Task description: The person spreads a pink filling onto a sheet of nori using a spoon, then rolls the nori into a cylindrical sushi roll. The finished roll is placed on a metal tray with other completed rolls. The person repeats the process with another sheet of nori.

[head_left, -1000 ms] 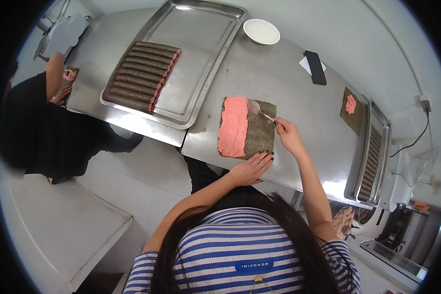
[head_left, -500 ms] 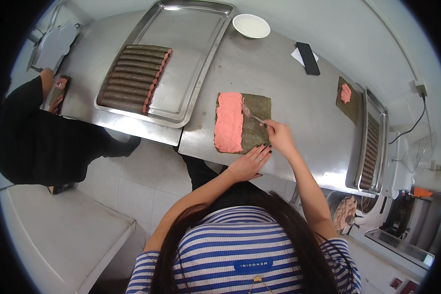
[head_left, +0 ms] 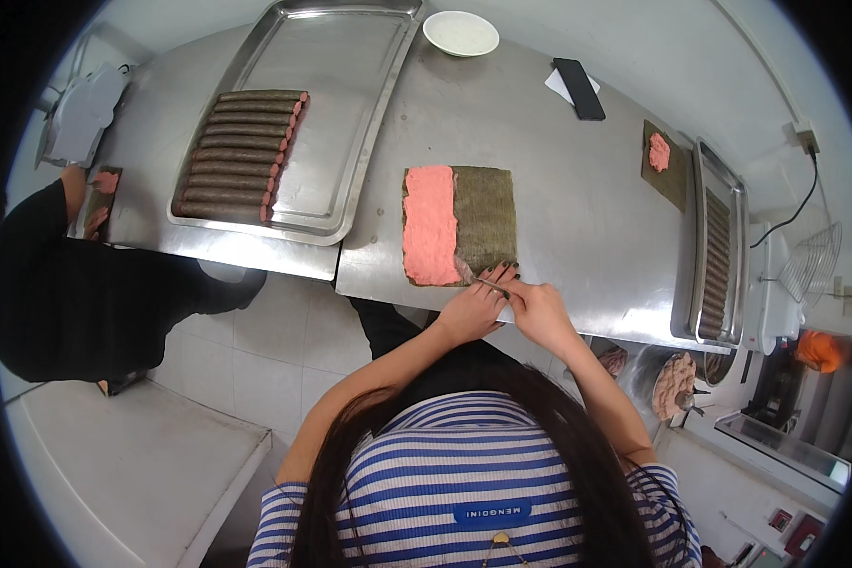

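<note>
A dark green nori sheet [head_left: 488, 213] lies flat on the steel table in front of me. Pink paste [head_left: 429, 227] covers its left part in an even upright strip; the right part is bare. My right hand [head_left: 541, 314] is closed around the thin handle of a metal spoon [head_left: 464, 272], whose smeared head touches the strip's lower right edge. Flat fingers of my left hand [head_left: 473, 310] rest at the sheet's near edge, just beside the right hand. The spoon's handle passes over the left fingers.
A large steel tray [head_left: 350, 185] at left holds several dark rolls with pink ends [head_left: 241, 156]. Beyond are a white bowl [head_left: 461, 35] and a black phone [head_left: 578, 90]. At right lie another nori sheet [head_left: 667, 185] and a second tray [head_left: 698, 284]. A co-worker [head_left: 76, 312] works at far left.
My right hand has drawn the spoon toward me, from the strip's upper right edge to its lower right corner. My left hand stays at the near edge. The view has shifted slightly.
</note>
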The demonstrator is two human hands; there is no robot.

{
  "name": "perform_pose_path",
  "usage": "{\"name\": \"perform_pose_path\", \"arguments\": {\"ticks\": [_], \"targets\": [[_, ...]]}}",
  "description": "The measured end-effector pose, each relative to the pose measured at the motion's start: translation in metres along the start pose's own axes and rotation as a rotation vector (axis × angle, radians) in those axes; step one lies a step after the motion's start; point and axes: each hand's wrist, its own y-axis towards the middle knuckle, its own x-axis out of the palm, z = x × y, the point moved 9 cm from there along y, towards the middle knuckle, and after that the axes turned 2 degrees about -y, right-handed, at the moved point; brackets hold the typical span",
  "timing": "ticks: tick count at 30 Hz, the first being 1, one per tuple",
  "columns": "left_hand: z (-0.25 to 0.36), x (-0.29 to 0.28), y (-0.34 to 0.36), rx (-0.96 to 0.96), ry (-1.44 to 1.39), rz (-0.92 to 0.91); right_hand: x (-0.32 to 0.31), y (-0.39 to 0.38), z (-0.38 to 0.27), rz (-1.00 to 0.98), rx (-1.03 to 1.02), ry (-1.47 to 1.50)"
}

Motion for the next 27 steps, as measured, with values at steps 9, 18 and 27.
{"name": "perform_pose_path", "arguments": {"ticks": [9, 18, 27], "targets": [[0.006, 0.001, 0.001, -0.084, -0.054, 0.073, 0.006, -0.012, -0.013, -0.045, 0.077, -0.052], [0.007, 0.004, 0.001, -0.069, -0.040, 0.136, -0.016, -0.014, -0.032, -0.096, 0.140, 0.096], [0.011, 0.002, -0.002, -0.038, 0.042, 0.103, -0.026, -0.019, -0.056, 0.180, -0.044, 0.022]]}}
